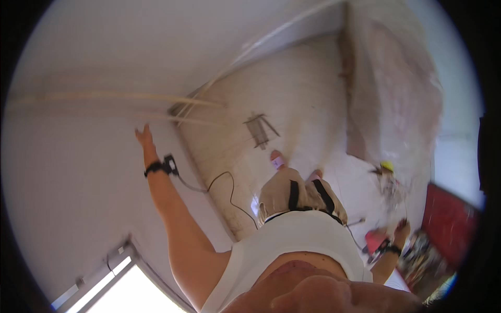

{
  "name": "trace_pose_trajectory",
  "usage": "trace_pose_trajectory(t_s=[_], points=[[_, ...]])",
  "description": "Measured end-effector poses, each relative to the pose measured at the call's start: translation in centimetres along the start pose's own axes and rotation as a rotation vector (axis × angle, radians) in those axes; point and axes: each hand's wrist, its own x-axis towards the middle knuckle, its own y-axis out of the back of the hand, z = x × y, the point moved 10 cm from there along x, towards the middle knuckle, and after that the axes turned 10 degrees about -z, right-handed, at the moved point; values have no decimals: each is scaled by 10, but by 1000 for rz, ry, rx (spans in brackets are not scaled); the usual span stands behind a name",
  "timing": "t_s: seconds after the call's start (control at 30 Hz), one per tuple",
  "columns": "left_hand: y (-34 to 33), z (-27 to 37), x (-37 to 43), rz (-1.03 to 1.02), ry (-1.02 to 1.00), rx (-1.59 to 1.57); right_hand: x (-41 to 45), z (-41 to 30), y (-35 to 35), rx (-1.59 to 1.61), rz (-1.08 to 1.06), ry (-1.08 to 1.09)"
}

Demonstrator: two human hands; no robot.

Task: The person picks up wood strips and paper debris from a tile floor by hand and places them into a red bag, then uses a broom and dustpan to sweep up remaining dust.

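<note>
My left hand (145,136) is stretched out to the left against the pale wall, its fingers apart and nothing seen between them. Long thin pale strips (195,101) lean near the corner, just beyond that hand. Low on the right is my right hand (402,229), small and blurred; whether it holds something does not show. A black band with a small device (166,165) sits on my left wrist, with a dark cable (231,184) hanging from it. Another black band (388,247) is on my right wrist, beside a pink-red object (375,239).
A blurred grey frame-like object (258,131) lies on the pale floor (309,78) before my feet. Translucent plastic sheeting (403,90) covers something large on the right. Mixed clutter (422,258) lies by a red panel (450,223). A bright window (129,293) is at lower left.
</note>
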Motion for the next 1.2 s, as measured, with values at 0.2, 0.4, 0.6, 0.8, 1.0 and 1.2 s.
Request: trace_pose_trajectory(t_s=[0.2, 0.4, 0.6, 0.8, 1.0, 1.2], points=[[-341, 32, -235, -1101, 202, 209, -37, -41, 27, 196, 168, 134], [-482, 242, -657, -1939, -489, 232, 11, -60, 50, 154, 246, -13], [-529, 373, -1046, -2229, -1162, 349, 13, -85, 160, 194, 286, 14], [-638, 394, -1297, -2299, -1369, 169, 33, -148, 272, 111, 249, 102], [-718, 388, -1472, -2307, -1492, 218, 46, -148, 357, 142, 357, 139], [-786, 356, -1582, -2383, -1454, 264, 86, -175, 409, 87, 318, 120]])
